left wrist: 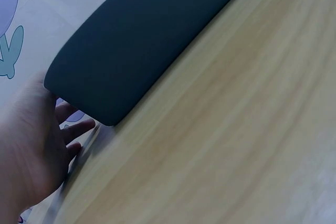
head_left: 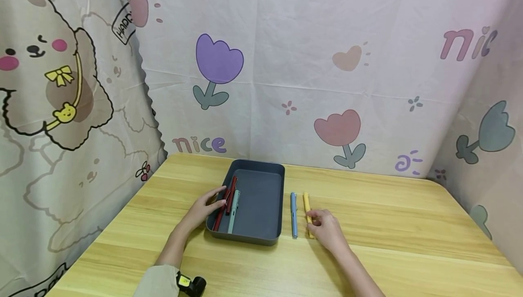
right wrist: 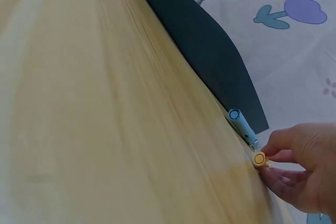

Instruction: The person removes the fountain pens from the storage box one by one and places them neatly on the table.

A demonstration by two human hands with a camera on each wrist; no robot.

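Note:
A dark grey tray (head_left: 261, 210) lies on the table, with my left hand (head_left: 201, 210) holding its left rim. Thumb and index finger reach over that rim beside the pens; in the left wrist view, other fingers of the left hand (left wrist: 39, 145) show outside the tray wall (left wrist: 131, 40). Inside, along the left side, are two dark red pens (head_left: 231, 192) and a pale green pen (head_left: 234, 210). To the right of the tray, my right hand (head_left: 327, 230) pinches a yellow pen (head_left: 307, 202) between thumb and fingers. A blue pen (head_left: 293, 215) lies between the tray and the yellow pen.
The wooden table (head_left: 392, 215) ends at the back against a printed curtain (head_left: 265, 61), and curtains also hang at both sides. A black strap with a small device (head_left: 192, 284) is on my left wrist, by the beige sleeve (head_left: 157, 282).

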